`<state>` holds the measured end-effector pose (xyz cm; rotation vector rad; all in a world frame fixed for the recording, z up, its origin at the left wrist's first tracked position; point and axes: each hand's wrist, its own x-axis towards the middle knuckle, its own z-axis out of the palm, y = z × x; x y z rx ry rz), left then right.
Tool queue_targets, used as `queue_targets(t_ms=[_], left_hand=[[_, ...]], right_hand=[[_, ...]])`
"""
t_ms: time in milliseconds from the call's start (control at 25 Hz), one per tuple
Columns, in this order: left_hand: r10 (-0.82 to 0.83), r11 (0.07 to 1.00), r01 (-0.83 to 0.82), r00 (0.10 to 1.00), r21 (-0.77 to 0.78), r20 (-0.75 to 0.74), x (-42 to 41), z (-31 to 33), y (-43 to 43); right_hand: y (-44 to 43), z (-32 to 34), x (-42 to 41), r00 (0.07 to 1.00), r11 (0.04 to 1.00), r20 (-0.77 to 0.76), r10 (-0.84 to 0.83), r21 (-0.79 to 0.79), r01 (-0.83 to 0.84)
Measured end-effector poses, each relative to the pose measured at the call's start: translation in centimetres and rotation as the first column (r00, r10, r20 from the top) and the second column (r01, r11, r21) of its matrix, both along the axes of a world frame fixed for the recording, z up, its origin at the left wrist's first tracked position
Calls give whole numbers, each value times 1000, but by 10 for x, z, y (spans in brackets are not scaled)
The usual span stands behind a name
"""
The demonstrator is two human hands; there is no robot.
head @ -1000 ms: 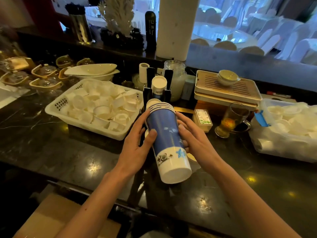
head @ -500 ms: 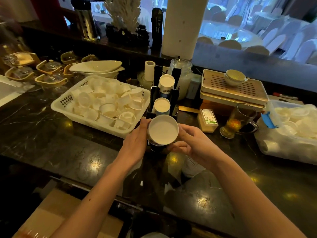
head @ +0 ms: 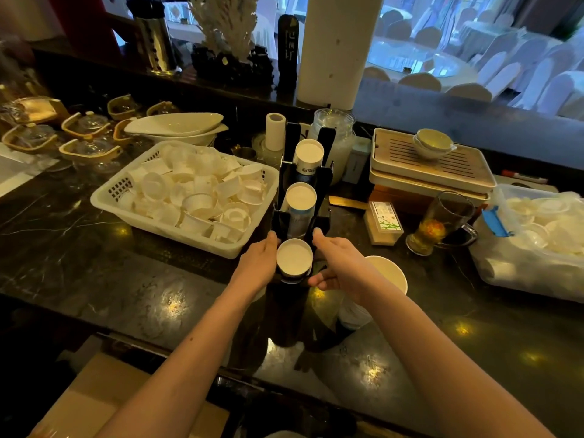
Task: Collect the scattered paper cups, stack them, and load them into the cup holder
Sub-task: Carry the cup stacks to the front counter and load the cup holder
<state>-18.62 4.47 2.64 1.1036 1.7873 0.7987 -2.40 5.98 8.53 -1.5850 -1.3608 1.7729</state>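
Observation:
A black cup holder [head: 323,188] stands mid-counter with three slots in a row. Inverted cup stacks fill the far slot [head: 309,152] and the middle slot [head: 300,197]. The blue and white cup stack [head: 294,257] sits bottom-up in the nearest slot. My left hand [head: 257,263] curls against its left side. My right hand [head: 339,263] is on its right, fingers spread, with a thin dark gap to the stack. One loose paper cup [head: 390,273] stands upright just behind my right wrist.
A white basket [head: 107,200] of small white cups sits left of the holder. To the right are a small box [head: 384,222], a glass mug of tea [head: 439,222] and a plastic bin of white lids [head: 537,241]. A slatted tea tray [head: 433,162] lies behind.
The stack was tipped from lying in both hands to bottom-up, then lowered into the nearest holder slot. My right hand has loosened and spread its fingers.

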Motion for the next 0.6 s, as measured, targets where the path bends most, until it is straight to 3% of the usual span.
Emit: queue_targets(t_ms=[120,200,280,360,480,600], left_hand=[[83,991,-91,994,101,76,5,7,-19],[128,948,-135,991,287,45,10,14,-41],[174,832,-146,985,535,-1,15,26,-60],[111,709,-21,990,705,-83,25,34,-70],[-135,661,174,984,730,-112,57,32,-76],[-204,758,170,979,629,-18,82,16,-75]], right_hand=[[-5,3,9,998,999,-57,-10,40,12],[-10,2,24,996,989,-83,-9,147,22],[-12,2,44,991,941,-123,-48,328,86],[-12,1,66,983,847,-141,-114,503,171],[-12,-12,101,972,721,-72,-222,659,214],[-17,-37,131,959,737,-17,-282,637,228]])
